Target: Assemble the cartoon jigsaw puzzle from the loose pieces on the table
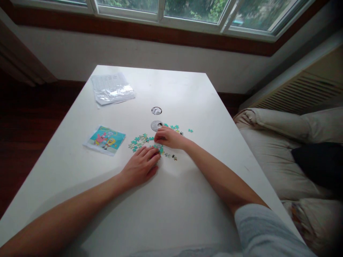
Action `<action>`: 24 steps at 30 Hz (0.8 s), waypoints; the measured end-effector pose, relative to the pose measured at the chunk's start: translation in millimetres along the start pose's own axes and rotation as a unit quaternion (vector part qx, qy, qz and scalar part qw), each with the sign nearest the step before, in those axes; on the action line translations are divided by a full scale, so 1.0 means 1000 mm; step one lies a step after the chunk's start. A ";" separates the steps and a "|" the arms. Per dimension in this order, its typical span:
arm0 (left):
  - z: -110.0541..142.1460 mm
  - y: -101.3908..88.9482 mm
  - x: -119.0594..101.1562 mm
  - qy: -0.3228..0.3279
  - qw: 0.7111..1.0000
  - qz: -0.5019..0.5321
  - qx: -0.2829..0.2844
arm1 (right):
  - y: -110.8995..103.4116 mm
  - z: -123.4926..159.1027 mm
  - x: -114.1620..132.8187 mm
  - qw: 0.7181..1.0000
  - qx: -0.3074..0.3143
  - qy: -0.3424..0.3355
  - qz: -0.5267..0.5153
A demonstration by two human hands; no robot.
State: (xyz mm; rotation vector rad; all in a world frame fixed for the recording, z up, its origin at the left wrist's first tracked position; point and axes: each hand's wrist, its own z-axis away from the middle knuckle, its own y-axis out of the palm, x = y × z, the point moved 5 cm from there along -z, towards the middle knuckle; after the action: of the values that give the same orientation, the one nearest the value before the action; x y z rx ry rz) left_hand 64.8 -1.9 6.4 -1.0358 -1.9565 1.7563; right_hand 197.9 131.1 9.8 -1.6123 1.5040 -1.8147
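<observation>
Small jigsaw puzzle pieces (137,141), mostly turquoise, lie scattered on the white table around both hands. My left hand (143,162) rests palm down at the near side of the pile, its fingertips touching a cluster of pieces (159,147). Just beyond it, my right hand (169,137) is bent with fingers and thumb drawn together low over the pieces; whatever lies between the fingertips is too small to make out. Several darker pieces (170,156) sit to the right of the left fingertips. A cartoon picture card (107,140) in clear wrapping lies to the left.
Two round items, a silvery disc (156,110) and a grey ring (155,125), lie beyond the hands. A clear plastic packet with papers (113,88) is at the far left of the white table (171,89). A beige sofa (270,153) stands along the right side.
</observation>
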 end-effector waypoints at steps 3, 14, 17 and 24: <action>0.000 -0.002 0.000 0.005 1.000 0.000 -0.004 | 0.001 0.002 0.000 1.000 -0.013 0.004 0.011; 0.002 -0.002 0.002 -0.009 1.000 -0.010 -0.006 | -0.013 0.023 0.002 0.994 -0.109 -0.021 0.000; 0.002 -0.003 0.002 -0.009 1.000 -0.011 -0.013 | -0.011 0.023 0.011 0.993 -0.093 -0.063 0.019; 0.002 -0.004 0.001 -0.008 1.000 -0.001 -0.026 | -0.004 0.022 0.026 0.989 -0.060 -0.119 0.071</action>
State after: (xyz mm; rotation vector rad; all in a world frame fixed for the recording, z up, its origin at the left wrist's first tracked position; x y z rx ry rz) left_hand 61.8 -2.1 9.4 -1.0394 -2.0216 1.7255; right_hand 209.8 101.8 23.4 -1.6617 1.5978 -1.4261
